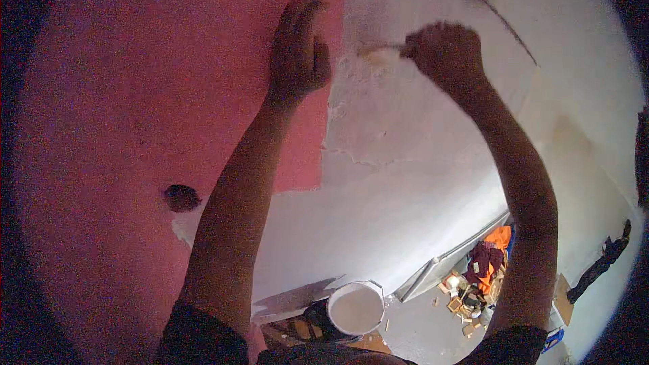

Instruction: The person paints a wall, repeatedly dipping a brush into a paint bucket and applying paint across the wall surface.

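Note:
A wall in front of me is painted pink on the left and whitish-grey from the middle to the right. My left hand is against or close to the pink part near the edge between colours, fingers loosely bent, thumb apart, nothing visible in it. My right hand is closed round a slim hand tool whose end points left at the whitish surface. That end is blurred, so I cannot tell whether it is a brush or a scraper. Rough, chipped patches run along the colour edge.
Below stands a white bucket with pale contents and a wire handle. Farther down, wood scraps and orange and dark red cloth lie on the floor. A dark round hole marks the pink wall at left.

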`<act>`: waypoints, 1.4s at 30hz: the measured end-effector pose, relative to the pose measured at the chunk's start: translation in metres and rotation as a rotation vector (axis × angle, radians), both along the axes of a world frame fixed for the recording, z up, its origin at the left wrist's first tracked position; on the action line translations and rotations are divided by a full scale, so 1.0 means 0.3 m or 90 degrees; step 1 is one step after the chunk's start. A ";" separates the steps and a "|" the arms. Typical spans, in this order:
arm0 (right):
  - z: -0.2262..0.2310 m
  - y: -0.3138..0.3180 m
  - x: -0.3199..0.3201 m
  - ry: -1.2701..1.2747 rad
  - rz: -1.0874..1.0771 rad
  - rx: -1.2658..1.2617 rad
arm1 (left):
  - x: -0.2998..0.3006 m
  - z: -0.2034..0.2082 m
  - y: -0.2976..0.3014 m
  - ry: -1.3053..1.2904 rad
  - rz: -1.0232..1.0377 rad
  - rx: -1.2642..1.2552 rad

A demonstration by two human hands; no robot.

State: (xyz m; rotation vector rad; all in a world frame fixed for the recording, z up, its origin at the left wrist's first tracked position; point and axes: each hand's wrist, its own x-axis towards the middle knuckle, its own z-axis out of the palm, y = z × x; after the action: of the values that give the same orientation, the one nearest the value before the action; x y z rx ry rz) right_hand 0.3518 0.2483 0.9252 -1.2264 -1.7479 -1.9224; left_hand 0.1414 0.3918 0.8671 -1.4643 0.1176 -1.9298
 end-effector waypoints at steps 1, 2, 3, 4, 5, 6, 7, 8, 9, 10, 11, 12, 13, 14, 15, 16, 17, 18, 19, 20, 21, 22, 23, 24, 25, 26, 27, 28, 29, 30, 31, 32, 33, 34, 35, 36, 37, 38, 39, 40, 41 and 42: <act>0.066 0.028 0.007 -0.042 0.023 0.046 | 0.001 -0.003 -0.019 0.002 -0.001 0.000; 0.132 0.043 0.042 -0.071 0.040 0.069 | 0.041 -0.009 -0.043 0.021 -0.033 -0.067; 0.189 0.043 0.014 -0.038 0.019 0.077 | 0.029 -0.007 -0.069 0.040 -0.041 -0.133; 0.230 0.043 -0.012 -0.006 -0.002 0.077 | 0.029 -0.012 -0.056 0.040 -0.036 -0.137; 0.271 -0.001 -0.031 -0.025 0.035 0.089 | 0.025 -0.007 -0.057 0.034 -0.028 -0.133; 0.311 -0.009 -0.051 0.002 0.039 0.152 | 0.020 -0.002 -0.057 0.028 -0.020 -0.129; 0.336 -0.008 -0.078 0.028 0.038 0.211 | 0.011 -0.002 -0.060 0.028 -0.018 -0.133; 0.345 -0.016 -0.095 0.028 0.040 0.208 | 0.001 0.000 -0.063 0.025 -0.010 -0.127; 0.350 -0.027 -0.111 0.023 0.023 0.245 | -0.007 0.004 -0.067 0.022 -0.002 -0.121; 0.360 -0.068 -0.110 0.000 -0.020 0.290 | 0.033 0.014 -0.049 0.014 -0.032 -0.115; 0.317 -0.018 -0.107 -0.029 0.052 0.314 | 0.015 0.008 -0.011 0.007 -0.032 -0.073; 0.248 0.051 -0.097 -0.057 0.123 0.339 | -0.003 -0.005 0.024 0.002 -0.032 -0.031; 0.160 0.096 -0.078 -0.064 0.013 0.232 | 0.008 -0.037 0.035 0.001 -0.034 -0.034; 0.026 0.096 -0.109 -0.060 -0.014 0.257 | 0.005 -0.078 0.020 0.004 -0.046 -0.072; -0.082 0.100 -0.110 -0.116 0.018 0.260 | 0.006 -0.104 0.005 0.007 -0.060 -0.108; -0.195 0.114 -0.111 -0.135 0.000 0.253 | -0.009 -0.113 -0.004 0.008 -0.057 -0.107; -0.327 0.118 -0.106 -0.146 -0.141 0.266 | 0.007 -0.123 -0.003 0.015 -0.081 -0.092; -0.427 0.107 -0.096 -0.123 -0.116 0.199 | 0.010 -0.132 -0.002 0.022 -0.098 -0.078; -0.544 0.188 -0.019 -0.217 -0.118 0.382 | 0.021 -0.124 0.001 0.022 -0.099 -0.078; -0.603 0.151 -0.057 -0.217 -0.098 0.322 | -0.004 -0.130 0.022 0.020 -0.092 -0.064; -0.613 0.064 -0.097 -0.281 -0.125 0.203 | -0.018 -0.134 0.035 0.016 -0.091 -0.047; -0.612 -0.012 -0.111 -0.284 -0.140 0.109 | -0.007 -0.130 0.014 0.014 -0.099 -0.049; -0.598 -0.037 -0.106 -0.285 -0.143 0.106 | -0.006 -0.132 -0.025 0.025 -0.108 -0.083; -0.588 -0.057 -0.089 -0.192 -0.065 -0.127 | -0.002 -0.135 -0.051 0.036 -0.117 -0.117; -0.581 -0.070 -0.079 -0.093 0.019 -0.356 | -0.004 -0.137 -0.041 0.035 -0.117 -0.121; -0.559 -0.059 -0.077 0.052 0.051 -0.367 | -0.005 -0.132 -0.027 0.032 -0.106 -0.106; -0.520 -0.052 -0.069 0.083 -0.019 -0.384 | -0.004 -0.127 -0.015 0.030 -0.095 -0.092; -0.481 -0.018 -0.046 0.018 0.014 -0.301 | -0.010 -0.123 -0.010 0.030 -0.088 -0.094; -0.410 0.008 -0.053 0.048 -0.025 -0.301 | -0.001 -0.120 -0.002 0.019 -0.109 -0.068; -0.336 0.024 -0.060 0.034 -0.004 -0.254 | -0.004 -0.115 0.006 0.009 -0.125 -0.039; -0.258 0.046 -0.067 0.049 0.014 -0.219 | 0.007 -0.120 0.038 0.008 -0.127 -0.039; -0.187 0.067 -0.088 0.051 0.022 -0.175 | 0.004 -0.137 0.079 -0.002 -0.112 -0.054; -0.120 0.085 -0.096 0.014 0.005 -0.096 | -0.007 -0.149 0.102 -0.012 -0.095 -0.071; -0.059 0.084 -0.090 0.001 0.047 -0.002 | 0.007 -0.142 0.098 -0.013 -0.100 -0.069; 0.004 0.068 -0.098 -0.001 0.041 0.032 | 0.017 -0.133 0.089 -0.028 -0.096 -0.039; 0.049 0.042 -0.112 0.005 0.019 0.089 | 0.020 -0.124 0.081 -0.042 -0.091 -0.010; 0.091 0.030 -0.094 0.002 0.011 0.087 | 0.037 -0.126 0.074 -0.045 -0.099 -0.012; 0.138 0.020 -0.084 -0.058 0.062 0.201 | 0.025 -0.126 0.056 -0.021 -0.106 -0.032; 0.171 0.004 -0.077 -0.119 0.113 0.314 | 0.015 -0.124 0.039 0.003 -0.114 -0.053; 0.171 -0.016 -0.097 -0.117 0.112 0.312 | 0.006 -0.132 0.026 0.004 -0.113 -0.055; 0.168 -0.038 -0.128 -0.054 0.068 0.339 | -0.004 -0.134 0.017 0.000 -0.102 -0.054; 0.164 -0.046 -0.150 0.010 0.024 0.366 | -0.012 -0.132 0.008 -0.004 -0.090 -0.053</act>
State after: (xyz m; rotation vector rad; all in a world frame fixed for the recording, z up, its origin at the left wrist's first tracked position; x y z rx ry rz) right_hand 0.3067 0.2344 0.9744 -0.9771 -1.0731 -2.1642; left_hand 0.1377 0.3943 0.8275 -1.5401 0.1433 -2.0746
